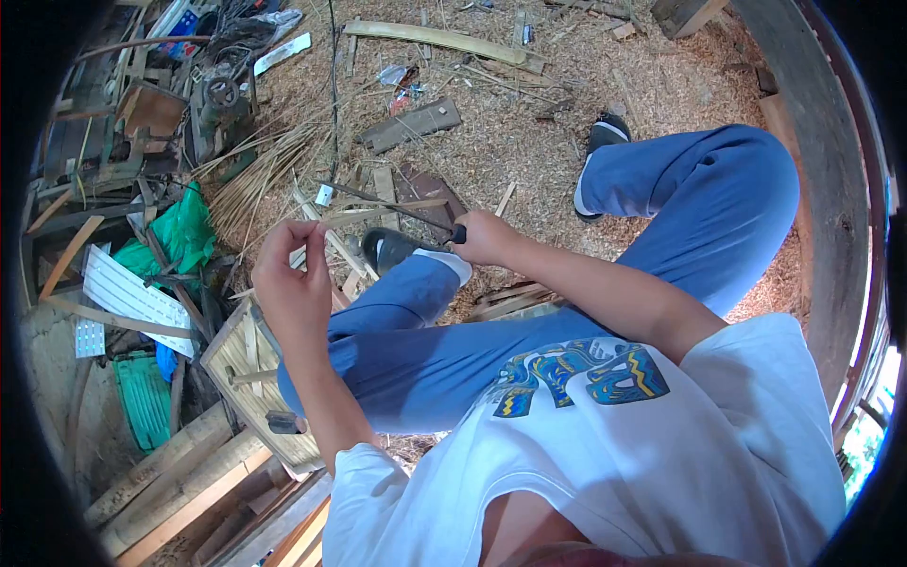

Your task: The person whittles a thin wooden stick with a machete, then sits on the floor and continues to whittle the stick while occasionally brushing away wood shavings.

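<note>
My left hand (295, 260) is raised at left of centre, its thumb and fingers pinched at the end of a thin pale wooden strip (397, 207). The strip points right, towards my other hand. My right hand (487, 238) is wrapped round the black handle (459, 233) of a tool with a long, thin dark shaft (383, 200). That shaft slants up and left and crosses the strip in this view. Whether it is a file or another tool, I cannot tell. Both hands are above my blue-trousered legs (416, 369) and a dark shoe (392, 248).
Wood shavings (529, 113) cover the ground. A bundle of thin sticks (274, 165), a dark board (411, 126) and a long curved slat (435, 38) lie ahead. Left are a green bag (184, 231), a white slotted panel (132, 288) and a hammer-like head (285, 422) on a wooden piece.
</note>
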Motion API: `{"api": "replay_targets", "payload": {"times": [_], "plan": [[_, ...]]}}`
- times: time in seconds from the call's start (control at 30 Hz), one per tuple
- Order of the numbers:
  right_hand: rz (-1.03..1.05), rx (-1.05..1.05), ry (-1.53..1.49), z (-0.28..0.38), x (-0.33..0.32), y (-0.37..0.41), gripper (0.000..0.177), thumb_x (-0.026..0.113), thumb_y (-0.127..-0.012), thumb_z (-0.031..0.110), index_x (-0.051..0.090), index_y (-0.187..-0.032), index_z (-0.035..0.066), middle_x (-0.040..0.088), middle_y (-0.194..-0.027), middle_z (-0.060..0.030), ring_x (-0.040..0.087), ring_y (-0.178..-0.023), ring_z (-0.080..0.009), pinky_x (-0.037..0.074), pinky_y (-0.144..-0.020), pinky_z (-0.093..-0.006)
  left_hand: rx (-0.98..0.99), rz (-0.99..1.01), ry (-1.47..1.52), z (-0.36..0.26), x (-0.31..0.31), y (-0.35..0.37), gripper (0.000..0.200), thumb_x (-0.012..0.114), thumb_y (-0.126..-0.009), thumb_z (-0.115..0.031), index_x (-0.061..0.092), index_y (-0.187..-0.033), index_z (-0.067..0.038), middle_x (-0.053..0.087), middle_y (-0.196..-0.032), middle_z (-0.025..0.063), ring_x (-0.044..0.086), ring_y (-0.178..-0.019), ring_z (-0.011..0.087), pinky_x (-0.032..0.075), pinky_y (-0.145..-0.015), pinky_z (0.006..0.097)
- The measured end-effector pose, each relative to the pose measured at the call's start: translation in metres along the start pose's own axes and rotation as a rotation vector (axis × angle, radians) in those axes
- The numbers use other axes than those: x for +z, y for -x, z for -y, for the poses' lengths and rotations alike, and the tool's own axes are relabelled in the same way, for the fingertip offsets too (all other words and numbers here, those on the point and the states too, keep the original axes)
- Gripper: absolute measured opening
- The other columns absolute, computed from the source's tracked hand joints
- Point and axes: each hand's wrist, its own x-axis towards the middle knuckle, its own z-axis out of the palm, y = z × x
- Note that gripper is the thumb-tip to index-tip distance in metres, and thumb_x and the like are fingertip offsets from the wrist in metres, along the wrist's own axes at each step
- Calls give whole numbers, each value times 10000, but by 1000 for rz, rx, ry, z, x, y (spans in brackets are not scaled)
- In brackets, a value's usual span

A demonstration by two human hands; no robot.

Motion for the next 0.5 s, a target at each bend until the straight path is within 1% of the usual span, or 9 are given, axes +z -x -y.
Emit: {"api": "replay_targets", "payload": {"times": [0.13,0.23,0.3,0.33,0.37,0.43,0.5], "plan": [[9,57,-23,3,-2,7,268,748,-795,263,780,-963,57,772,-967,-214,753,-914,-402,607,-853,-501,64,49,-30,-4,-2,-5,83,711,-997,3,651,-961,48,696,-841,77,660,-842,125,526,-801,285],[7,8,-74,-15,0,2,257,759,-790,254,762,-911,27,759,-945,-246,747,-895,-420,597,-810,-510,108,20,-40,-15,4,-5,88,746,-944,3,667,-917,32,698,-856,132,684,-799,248,524,-777,351],[26,148,81,-70,28,-27,289,746,-786,250,776,-974,33,765,-963,-241,757,-914,-410,605,-829,-501,56,35,-20,-13,6,-6,87,744,-940,5,665,-913,31,699,-855,137,685,-798,259,525,-778,353],[102,170,97,-87,15,-20,315,744,-786,255,776,-985,13,764,-966,-252,759,-927,-413,606,-839,-497,44,37,-13,-12,5,-11,87,743,-938,7,665,-911,30,699,-854,139,685,-798,265,526,-778,354],[170,194,112,-101,2,-16,340,742,-787,260,776,-996,-6,764,-969,-263,761,-939,-417,608,-850,-493,72,45,-32,-15,5,-14,85,743,-938,6,666,-913,31,699,-850,139,685,-794,266,526,-778,354],[164,280,146,-118,8,-29,357,739,-789,257,772,-995,-31,762,-978,-280,762,-942,-422,610,-851,-491,112,62,-62,-26,9,-11,80,742,-937,5,668,-917,31,698,-842,140,684,-788,269,526,-778,354],[181,352,159,-132,20,-20,362,736,-790,254,771,-987,-48,761,-986,-292,763,-941,-425,612,-850,-489,50,82,-82,-34,8,-7,78,741,-941,1,671,-926,34,702,-834,135,685,-787,245,525,-772,352]]}}
